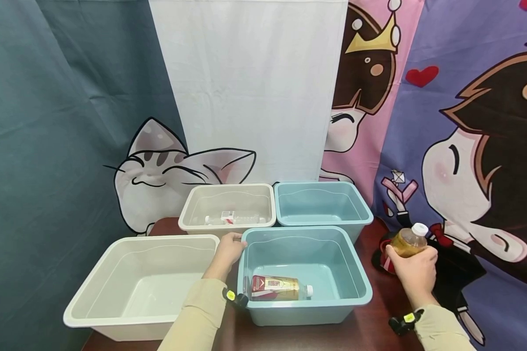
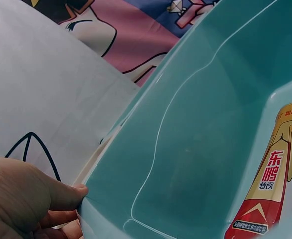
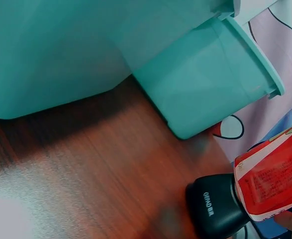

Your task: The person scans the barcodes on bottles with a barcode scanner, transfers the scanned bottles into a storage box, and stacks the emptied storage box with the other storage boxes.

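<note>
My left hand [image 1: 231, 253] pinches the upper left corner of the rim of the front blue bin [image 1: 305, 312]; in the left wrist view the thumb lies on that rim. Inside this bin, a drink bottle [image 1: 275, 287] with a red and gold label and white cap lies on its side. To the right of the bin, my right hand [image 1: 415, 273] grips a second drink bottle [image 1: 406, 243], amber with a white cap on top. Its red label [image 3: 272, 174] shows in the right wrist view, beside a black object with white lettering [image 3: 215, 204].
Behind the front blue bin stands a smaller blue bin [image 1: 322, 202]. Left of that, a small cream bin [image 1: 193, 207] holds clear plastic bottles [image 1: 241, 219]. A large cream bin [image 1: 127, 321] sits at front left. A printed curtain [image 1: 263, 87] hangs behind the dark red table [image 1: 290, 336].
</note>
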A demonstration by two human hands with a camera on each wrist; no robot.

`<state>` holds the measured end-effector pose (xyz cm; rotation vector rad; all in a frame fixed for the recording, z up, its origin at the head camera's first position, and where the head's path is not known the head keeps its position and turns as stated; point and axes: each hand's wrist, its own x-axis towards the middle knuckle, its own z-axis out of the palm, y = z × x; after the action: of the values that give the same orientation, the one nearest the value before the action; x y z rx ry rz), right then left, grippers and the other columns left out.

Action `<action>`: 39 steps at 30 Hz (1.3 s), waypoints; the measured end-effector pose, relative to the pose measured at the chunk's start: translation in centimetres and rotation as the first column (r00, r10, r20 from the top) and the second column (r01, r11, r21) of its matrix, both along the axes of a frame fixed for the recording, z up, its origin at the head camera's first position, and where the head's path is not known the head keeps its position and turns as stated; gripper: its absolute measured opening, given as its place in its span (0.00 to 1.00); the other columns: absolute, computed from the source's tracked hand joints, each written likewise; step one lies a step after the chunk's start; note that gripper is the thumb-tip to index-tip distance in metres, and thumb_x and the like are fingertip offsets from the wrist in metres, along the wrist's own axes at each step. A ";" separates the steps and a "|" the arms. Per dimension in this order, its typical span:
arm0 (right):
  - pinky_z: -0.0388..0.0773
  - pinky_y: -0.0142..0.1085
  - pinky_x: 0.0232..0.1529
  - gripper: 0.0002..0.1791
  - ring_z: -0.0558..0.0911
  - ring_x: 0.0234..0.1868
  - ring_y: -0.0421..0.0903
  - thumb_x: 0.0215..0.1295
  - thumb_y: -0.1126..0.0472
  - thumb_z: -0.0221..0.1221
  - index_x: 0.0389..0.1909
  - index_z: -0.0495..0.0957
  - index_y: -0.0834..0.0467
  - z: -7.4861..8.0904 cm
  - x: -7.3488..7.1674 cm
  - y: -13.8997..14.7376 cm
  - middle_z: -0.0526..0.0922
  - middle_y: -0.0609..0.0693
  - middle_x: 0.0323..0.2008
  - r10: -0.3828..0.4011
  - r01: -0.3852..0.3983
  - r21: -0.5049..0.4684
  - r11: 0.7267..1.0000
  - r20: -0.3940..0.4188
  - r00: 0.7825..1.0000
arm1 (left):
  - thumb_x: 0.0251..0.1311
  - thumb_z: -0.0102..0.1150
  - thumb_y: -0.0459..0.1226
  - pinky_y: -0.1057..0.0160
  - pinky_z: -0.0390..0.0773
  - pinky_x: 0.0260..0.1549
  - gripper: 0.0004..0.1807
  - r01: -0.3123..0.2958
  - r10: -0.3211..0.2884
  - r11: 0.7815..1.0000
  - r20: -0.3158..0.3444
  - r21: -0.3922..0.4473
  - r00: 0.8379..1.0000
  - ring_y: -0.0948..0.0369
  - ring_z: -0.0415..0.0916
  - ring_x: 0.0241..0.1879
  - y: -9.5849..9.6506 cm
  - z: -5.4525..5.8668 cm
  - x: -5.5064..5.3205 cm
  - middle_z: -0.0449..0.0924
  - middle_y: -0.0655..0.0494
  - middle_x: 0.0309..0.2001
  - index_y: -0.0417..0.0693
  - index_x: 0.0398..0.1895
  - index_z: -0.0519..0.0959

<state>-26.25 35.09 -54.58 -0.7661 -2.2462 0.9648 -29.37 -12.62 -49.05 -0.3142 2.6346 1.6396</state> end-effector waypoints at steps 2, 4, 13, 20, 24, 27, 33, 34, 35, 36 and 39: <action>0.70 0.69 0.52 0.55 0.71 0.53 0.78 0.50 0.35 0.71 0.63 0.55 0.68 0.3 0.0 0.0 0.66 0.74 0.55 0.000 0.000 0.001 1.000 0.002 1.000 | 0.67 0.56 0.33 0.42 0.79 0.54 0.21 0.004 -0.004 1.000 0.002 0.002 1.000 0.42 0.80 0.53 0.0 0.1 0.1 0.82 0.37 0.51 0.31 0.60 0.75; 0.70 0.69 0.51 0.55 0.71 0.53 0.78 0.50 0.34 0.70 0.63 0.55 0.68 0.6 -0.1 0.0 0.66 0.74 0.56 -0.001 0.000 0.003 1.000 0.007 1.000 | 0.67 0.56 0.33 0.42 0.79 0.55 0.21 0.001 -0.001 1.000 0.008 0.006 1.000 0.42 0.79 0.54 0.0 0.1 0.0 0.82 0.38 0.51 0.32 0.60 0.75; 0.70 0.69 0.50 0.55 0.71 0.53 0.78 0.51 0.33 0.69 0.62 0.55 0.69 1.2 0.0 0.0 0.66 0.75 0.55 0.000 0.000 0.011 1.000 0.024 1.000 | 0.67 0.56 0.33 0.41 0.78 0.56 0.20 0.000 0.000 1.000 0.008 0.006 1.000 0.42 0.79 0.55 0.1 0.2 0.0 0.81 0.38 0.52 0.32 0.60 0.75; 0.71 0.69 0.49 0.55 0.71 0.53 0.78 0.50 0.34 0.70 0.63 0.56 0.68 1.9 -0.1 0.1 0.67 0.74 0.55 0.007 -0.007 0.018 1.000 0.022 1.000 | 0.67 0.57 0.33 0.41 0.77 0.56 0.21 -0.001 0.001 1.000 0.005 0.005 1.000 0.41 0.79 0.55 0.1 0.2 0.1 0.81 0.37 0.52 0.32 0.60 0.75; 0.71 0.69 0.48 0.54 0.72 0.53 0.77 0.50 0.34 0.69 0.63 0.57 0.67 3.1 -0.6 0.3 0.68 0.74 0.55 0.018 -0.018 0.040 0.999 0.017 1.000 | 0.67 0.57 0.33 0.42 0.78 0.55 0.21 -0.002 0.002 1.000 0.003 0.007 1.000 0.42 0.79 0.53 0.1 0.0 0.0 0.82 0.38 0.51 0.32 0.60 0.75; 0.72 0.69 0.50 0.55 0.72 0.53 0.76 0.51 0.33 0.68 0.64 0.56 0.67 4.4 -1.2 0.4 0.69 0.73 0.56 0.038 -0.039 0.047 0.998 0.026 0.999 | 0.67 0.57 0.33 0.42 0.79 0.55 0.21 -0.002 0.002 1.000 0.003 0.011 1.000 0.42 0.80 0.53 0.0 0.0 0.0 0.82 0.38 0.51 0.31 0.60 0.75; 0.73 0.67 0.53 0.55 0.73 0.55 0.74 0.51 0.32 0.67 0.65 0.56 0.65 6.6 -2.1 0.2 0.70 0.71 0.57 0.085 -0.086 0.076 0.993 0.024 0.996 | 0.67 0.56 0.33 0.42 0.79 0.54 0.21 0.011 -0.011 1.000 0.001 0.001 1.000 0.41 0.80 0.53 -0.1 0.1 0.0 0.82 0.36 0.51 0.31 0.60 0.74; 0.73 0.67 0.52 0.55 0.74 0.55 0.74 0.51 0.32 0.67 0.65 0.56 0.64 7.0 -2.2 0.1 0.70 0.71 0.57 0.089 -0.090 0.081 0.993 0.021 0.996 | 0.67 0.56 0.33 0.42 0.79 0.54 0.21 0.012 -0.012 1.000 -0.001 0.001 1.000 0.41 0.80 0.53 -0.1 0.0 0.0 0.81 0.36 0.51 0.30 0.60 0.74; 0.73 0.67 0.52 0.54 0.74 0.55 0.74 0.51 0.32 0.68 0.65 0.56 0.64 7.3 -2.4 0.1 0.70 0.71 0.57 0.093 -0.094 0.086 0.992 0.017 0.996 | 0.67 0.56 0.33 0.42 0.79 0.54 0.21 0.012 -0.012 1.000 -0.003 0.001 1.000 0.41 0.79 0.54 -0.2 0.0 0.0 0.81 0.36 0.51 0.30 0.60 0.74; 0.73 0.66 0.52 0.55 0.74 0.54 0.74 0.50 0.32 0.68 0.65 0.57 0.64 7.6 -2.5 0.0 0.70 0.71 0.57 0.096 -0.097 0.088 0.991 0.016 0.995 | 0.67 0.56 0.33 0.42 0.79 0.54 0.21 0.012 -0.012 1.000 -0.005 0.002 1.000 0.40 0.79 0.54 -0.2 0.0 0.0 0.81 0.36 0.51 0.30 0.60 0.74; 0.73 0.66 0.50 0.54 0.74 0.54 0.74 0.50 0.32 0.67 0.65 0.57 0.65 8.6 -2.8 -0.4 0.70 0.70 0.57 0.102 -0.102 0.096 0.990 0.009 0.995 | 0.67 0.57 0.33 0.42 0.79 0.55 0.21 0.010 -0.010 1.000 -0.009 0.005 1.000 0.40 0.79 0.53 -0.2 0.0 0.0 0.81 0.36 0.51 0.30 0.60 0.74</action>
<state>-29.01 34.74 -46.01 -0.6167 -2.3361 0.8952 -29.41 -12.78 -49.03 -0.2938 2.6340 1.6484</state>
